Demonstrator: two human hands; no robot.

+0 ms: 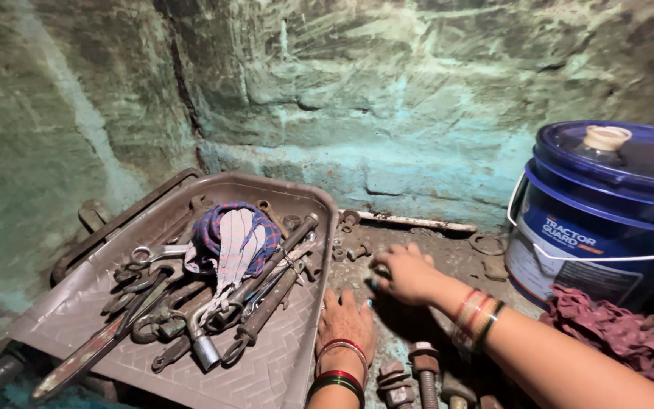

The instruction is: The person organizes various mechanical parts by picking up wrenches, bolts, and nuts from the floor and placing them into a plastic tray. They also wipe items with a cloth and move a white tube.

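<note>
At lower centre, the left hand [344, 321] lies flat, grip wide, on the dirty floor [448, 261] beside a tray [281, 363] of tools. The right hand [405, 274], fingers curled, touches a small bolt [381, 270]; whether it is pinched cannot be told.

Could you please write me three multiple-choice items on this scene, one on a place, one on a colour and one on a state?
1. Where does the checked blue-and-red cloth lie?
A. on the bucket lid
B. on the tools in the brown plastic tray
C. under the left hand

2. What colour is the round plastic bucket?
A. dark blue
B. yellow
C. white

3. How is the left hand?
A. closed round a spanner
B. raised off the ground
C. flat on the dirty ground, holding nothing

Answers: 1 B, it rests on the rusty tools; 2 A, body and lid are blue; 3 C, its fingers are spread beside the tray.
</note>
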